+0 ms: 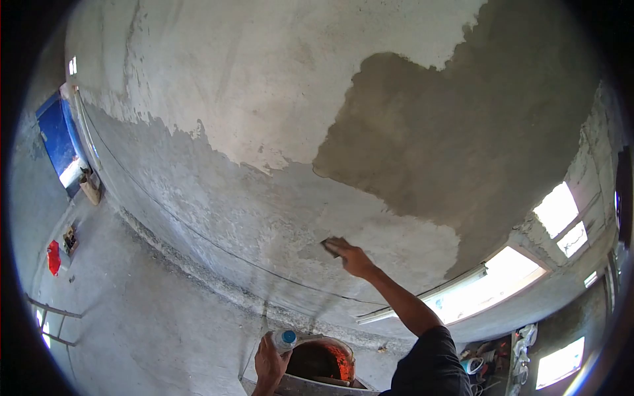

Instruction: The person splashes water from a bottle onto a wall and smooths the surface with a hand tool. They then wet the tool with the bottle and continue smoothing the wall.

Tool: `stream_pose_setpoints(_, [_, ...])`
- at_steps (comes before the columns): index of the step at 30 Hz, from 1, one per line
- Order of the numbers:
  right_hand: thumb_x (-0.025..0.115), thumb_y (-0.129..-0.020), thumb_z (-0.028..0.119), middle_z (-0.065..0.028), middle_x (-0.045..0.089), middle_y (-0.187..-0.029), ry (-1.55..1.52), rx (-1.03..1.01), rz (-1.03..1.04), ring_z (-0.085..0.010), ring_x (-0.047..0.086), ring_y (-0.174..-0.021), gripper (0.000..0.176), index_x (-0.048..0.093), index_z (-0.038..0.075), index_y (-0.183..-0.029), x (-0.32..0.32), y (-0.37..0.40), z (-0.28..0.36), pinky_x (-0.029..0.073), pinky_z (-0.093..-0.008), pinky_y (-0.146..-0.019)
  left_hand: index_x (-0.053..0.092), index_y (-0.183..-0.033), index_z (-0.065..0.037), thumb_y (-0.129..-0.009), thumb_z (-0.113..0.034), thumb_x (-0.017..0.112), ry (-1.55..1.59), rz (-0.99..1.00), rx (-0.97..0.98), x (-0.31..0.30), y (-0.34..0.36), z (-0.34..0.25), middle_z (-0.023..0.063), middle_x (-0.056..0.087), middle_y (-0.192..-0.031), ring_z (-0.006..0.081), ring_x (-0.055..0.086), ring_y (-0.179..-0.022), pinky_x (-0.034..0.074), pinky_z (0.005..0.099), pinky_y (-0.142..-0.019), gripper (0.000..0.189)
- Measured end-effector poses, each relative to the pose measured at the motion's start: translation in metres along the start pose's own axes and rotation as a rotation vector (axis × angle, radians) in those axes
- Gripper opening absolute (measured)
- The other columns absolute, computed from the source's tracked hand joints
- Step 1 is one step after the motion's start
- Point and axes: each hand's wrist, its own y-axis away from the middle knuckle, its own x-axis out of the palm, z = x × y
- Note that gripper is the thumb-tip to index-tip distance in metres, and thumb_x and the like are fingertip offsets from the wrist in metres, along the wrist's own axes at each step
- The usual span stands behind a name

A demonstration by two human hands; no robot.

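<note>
My right hand (354,259) is stretched out to the wall, its fingers closed round a small dark flat tool (328,247) that lies against the pale grey plaster. Dark, wet-looking plaster (422,145) covers the wall above and to the right of it. Low in the view, my left hand (269,360) is wrapped round a clear bottle with a blue cap (286,339). Right beside the bottle is a round bucket (343,360), orange-red inside, with dark contents.
A thin cable (231,254) runs along the lower wall. At the left are a blue door (58,142), a red item (53,258) on the floor and a metal frame (56,310). Bright windows (502,277) and a cluttered pile (489,363) are at the right.
</note>
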Motion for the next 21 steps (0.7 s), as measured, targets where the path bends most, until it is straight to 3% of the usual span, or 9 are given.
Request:
stream_pose_setpoints(3, [0.042, -0.066, -0.017, -0.0141, 0.056, -0.129, 0.089, 0.125, -0.514, -0.0324, 0.048, -0.124, 0.069, 0.054, 0.01, -0.129, -0.079, -0.004, 0.0, 0.037, -0.037, -0.105, 0.042, -0.118, -0.002, -0.065, -0.018, 0.082, -0.049, -0.011, 0.039, 0.002, 0.001, 0.001, 0.0211, 0.058, -0.104, 0.0415, 0.058, -0.097, 0.05, 0.0464, -0.078, 0.069])
stream_pose_setpoints(4, [0.051, -0.07, -0.009, -0.0209, 0.054, -0.128, 0.432, 0.516, -0.542, -0.0359, 0.051, -0.119, 0.064, 0.049, 0.004, -0.132, -0.122, -0.012, -0.002, 0.04, -0.0438, -0.102, 0.042, -0.118, -0.002, -0.065, -0.018, 0.082, -0.051, -0.005, 0.042, 0.003, 0.001, 0.001, 0.0211, 0.058, -0.104, 0.0415, 0.058, -0.097, 0.05, 0.0464, -0.078, 0.069])
stream_pose_setpoints(5, [0.055, -0.069, -0.007, -0.0251, 0.057, -0.12, 0.396, 0.552, -0.732, -0.0386, 0.057, -0.107, 0.06, 0.05, -0.001, -0.129, -0.171, -0.022, -0.004, 0.044, -0.0458, -0.097, 0.042, -0.119, -0.002, -0.065, -0.017, 0.082, -0.043, 0.006, 0.024, 0.005, 0.002, 0.001, 0.021, 0.057, -0.104, 0.0413, 0.058, -0.098, 0.05, 0.0463, -0.078, 0.069])
stream_pose_setpoints(8, [0.057, -0.069, -0.015, -0.0198, 0.053, -0.131, 0.541, -0.057, -1.267, -0.0366, 0.049, -0.123, 0.067, 0.051, 0.006, -0.132, -0.284, -0.048, 0.035, 0.044, -0.0401, -0.102, 0.042, -0.119, -0.001, -0.065, -0.017, 0.082, -0.035, -0.004, 0.01, -0.001, 0.001, -0.002, 0.0211, 0.057, -0.103, 0.0412, 0.058, -0.098, 0.05, 0.0462, -0.078, 0.069])
stream_pose_setpoints(10, [0.062, -0.07, -0.011, -0.0156, 0.045, -0.14, 0.702, -0.044, -1.309, -0.0354, 0.041, -0.13, 0.072, 0.046, 0.011, -0.137, -0.31, -0.064, 0.021, 0.042, -0.0399, -0.104, 0.042, -0.119, -0.001, -0.065, -0.016, 0.082, -0.034, -0.024, 0.018, -0.001, 0.001, -0.006, 0.0211, 0.057, -0.103, 0.0413, 0.058, -0.098, 0.05, 0.0463, -0.078, 0.069])
stream_pose_setpoints(14, [0.059, -0.072, -0.007, -0.0147, 0.034, -0.147, 0.791, -0.007, -1.074, -0.0349, 0.029, -0.137, 0.077, 0.035, 0.012, -0.143, -0.232, -0.105, -0.053, 0.041, -0.0406, -0.105, 0.042, -0.12, 0.0, -0.064, -0.015, 0.082, -0.076, -0.025, -0.017, 0.002, 0.0, -0.002, 0.0227, 0.056, -0.106, 0.0419, 0.057, -0.099, 0.05, 0.0468, -0.079, 0.07])
stream_pose_setpoints(15, [0.052, -0.069, -0.01, -0.0134, 0.04, -0.144, 0.748, 0.012, -0.959, -0.0312, 0.038, -0.134, 0.075, 0.041, 0.01, -0.14, -0.188, -0.11, -0.045, 0.043, -0.041, -0.1, 0.042, -0.12, 0.0, -0.064, -0.015, 0.082, -0.072, -0.033, -0.01, 0.005, 0.002, 0.0, 0.0232, 0.056, -0.106, 0.0421, 0.057, -0.099, 0.05, 0.047, -0.079, 0.07])
stream_pose_setpoints(17, [0.048, -0.074, -0.009, -0.0176, 0.042, -0.141, 0.629, -0.01, -0.434, -0.0298, 0.041, -0.131, 0.064, 0.045, 0.008, -0.136, -0.111, -0.103, -0.044, 0.038, -0.0402, -0.105, 0.042, -0.12, 0.0, -0.064, -0.015, 0.082, -0.058, -0.027, -0.005, 0.009, 0.001, 0.003, 0.0232, 0.056, -0.106, 0.0421, 0.057, -0.099, 0.05, 0.0471, -0.079, 0.07])
stream_pose_setpoints(21, [0.049, -0.072, -0.011, -0.0185, 0.046, -0.138, 0.358, -0.098, -0.429, -0.032, 0.045, -0.127, 0.063, 0.05, 0.007, -0.132, -0.074, -0.087, -0.023, 0.039, -0.0407, -0.104, 0.042, -0.119, 0.0, -0.065, -0.015, 0.082, -0.07, -0.026, -0.008, 0.002, 0.001, -0.001, 0.0225, 0.057, -0.104, 0.0422, 0.058, -0.097, 0.05, 0.047, -0.078, 0.069])
